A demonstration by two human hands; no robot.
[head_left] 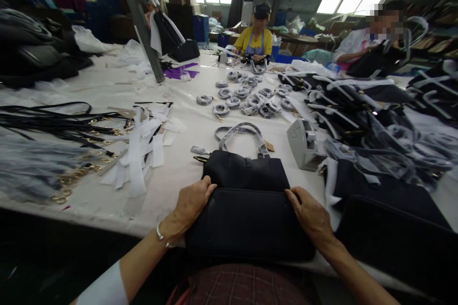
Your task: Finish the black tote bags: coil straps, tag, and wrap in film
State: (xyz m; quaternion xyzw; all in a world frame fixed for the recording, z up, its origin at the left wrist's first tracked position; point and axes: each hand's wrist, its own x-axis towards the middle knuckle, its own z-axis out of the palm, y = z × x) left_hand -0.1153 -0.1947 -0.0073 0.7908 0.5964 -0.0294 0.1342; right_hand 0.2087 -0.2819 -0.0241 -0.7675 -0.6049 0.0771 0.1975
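A black handbag (pixel 246 221) lies at the table's front edge, its base toward me. My left hand (pixel 193 202) grips its left edge, thumb on top. On the opposite edge, my right hand (pixel 310 213) holds the bag the same way; the undersides of both hands' fingers are hidden. Two handles (pixel 241 131) wrapped in clear plastic stretch away from the bag onto the table. A brown tag (pixel 269 146) shows beside the right end of the handles. Left of the bag's top sticks out a gold-coloured metal piece (pixel 200 158).
A grey tape dispenser (pixel 304 145) stands right of the bag. Several coiled wrapped straps (pixel 243 93) lie beyond. Black straps (pixel 71 119) and white strips (pixel 138 152) lie left. More bags (pixel 386 186) are piled right. A metal post (pixel 139 24) rises left. Two people (pixel 255 38) work across the table.
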